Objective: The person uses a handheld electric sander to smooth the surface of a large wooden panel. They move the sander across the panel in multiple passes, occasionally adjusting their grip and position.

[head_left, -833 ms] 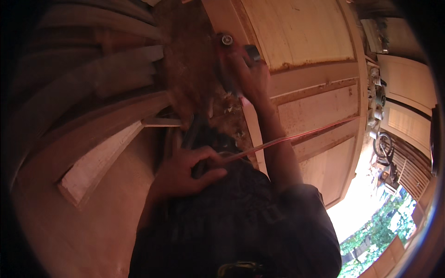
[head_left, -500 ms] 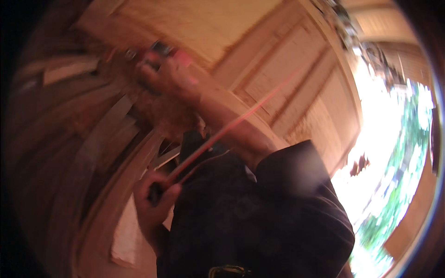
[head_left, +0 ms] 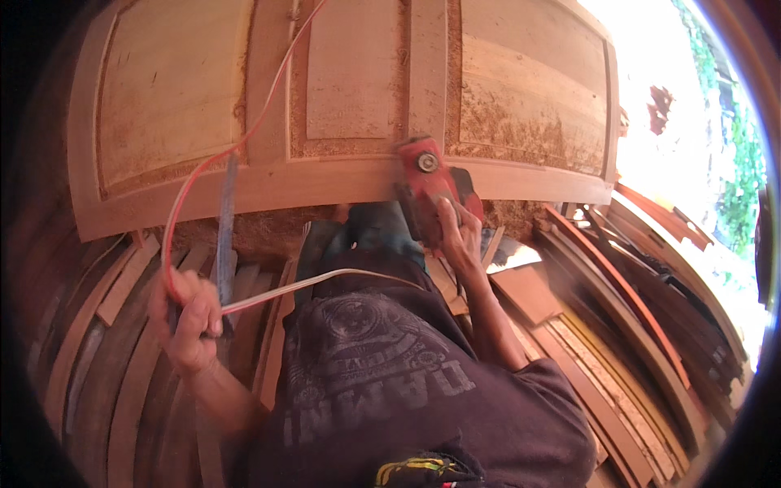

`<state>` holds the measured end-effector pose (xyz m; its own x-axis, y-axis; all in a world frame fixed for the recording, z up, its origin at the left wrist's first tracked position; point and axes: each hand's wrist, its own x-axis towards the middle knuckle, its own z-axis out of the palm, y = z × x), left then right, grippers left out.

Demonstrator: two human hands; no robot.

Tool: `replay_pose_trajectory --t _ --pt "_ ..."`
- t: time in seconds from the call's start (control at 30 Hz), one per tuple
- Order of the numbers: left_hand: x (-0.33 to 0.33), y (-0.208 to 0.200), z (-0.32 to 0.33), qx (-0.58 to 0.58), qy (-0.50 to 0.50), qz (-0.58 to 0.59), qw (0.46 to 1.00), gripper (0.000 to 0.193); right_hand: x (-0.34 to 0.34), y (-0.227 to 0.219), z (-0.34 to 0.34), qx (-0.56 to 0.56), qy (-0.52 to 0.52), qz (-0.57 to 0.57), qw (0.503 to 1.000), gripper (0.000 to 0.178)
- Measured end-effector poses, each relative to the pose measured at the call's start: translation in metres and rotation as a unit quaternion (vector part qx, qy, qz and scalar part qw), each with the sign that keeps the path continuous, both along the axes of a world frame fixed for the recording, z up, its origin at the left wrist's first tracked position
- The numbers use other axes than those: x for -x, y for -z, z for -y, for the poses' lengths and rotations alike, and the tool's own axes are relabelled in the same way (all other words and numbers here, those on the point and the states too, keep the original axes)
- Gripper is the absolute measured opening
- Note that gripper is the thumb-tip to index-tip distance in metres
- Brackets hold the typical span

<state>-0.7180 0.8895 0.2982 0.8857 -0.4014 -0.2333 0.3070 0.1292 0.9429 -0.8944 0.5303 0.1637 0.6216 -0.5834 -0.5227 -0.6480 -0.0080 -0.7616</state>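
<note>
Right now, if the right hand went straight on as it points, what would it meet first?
Beyond the red power tool it grips, the right hand would probably meet the panelled wooden door; depth is unclear, so the tool may be touching it.

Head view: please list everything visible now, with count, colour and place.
panelled door: one, pale brown, across the top
power tool: one, red and black, at the door's near edge
cable: one, red and white, curving from top to centre
strip: one, blue-grey, left of centre
boards: many, mostly brown, lower left and right
sawdust: uncountable, brown, on the door
foliage: uncountable, green, far right
trousers: one pair, bluish, centre
shirt: one, dark, lower centre
left hand: one, bare, lower left, holding the cable
right hand: one, bare, centre right, gripping the power tool
</note>
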Motion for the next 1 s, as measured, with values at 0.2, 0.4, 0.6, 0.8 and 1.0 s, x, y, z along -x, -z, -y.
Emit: replay_pose_trajectory --t 0.2,0.4,0.6,0.8,1.0 --pt "-0.014 0.0 0.075 0.004 0.055 -0.041 0.998 0.023 0.043 0.032 0.016 -0.022 0.077 0.012 0.997 0.047" --pt "-0.013 -0.008 0.103 0.003 0.027 -0.021 0.999 0.025 -0.006 0.035 0.038 -0.012 0.077 0.035 0.996 0.052" --pt "0.0 -0.012 0.097 -0.01 -0.033 -0.008 0.999 0.024 -0.067 0.055 0.073 0.072 0.04 0.042 0.996 0.056" --pt "0.02 -0.009 0.098 -0.038 -0.099 0.005 0.994 0.024 -0.195 0.036 0.133 0.113 -0.034 0.117 0.986 0.064" --pt "0.01 -0.008 0.066 0.039 -0.104 0.044 0.993 0.022 -0.174 0.051 0.15 0.037 0.061 0.097 0.993 0.059"
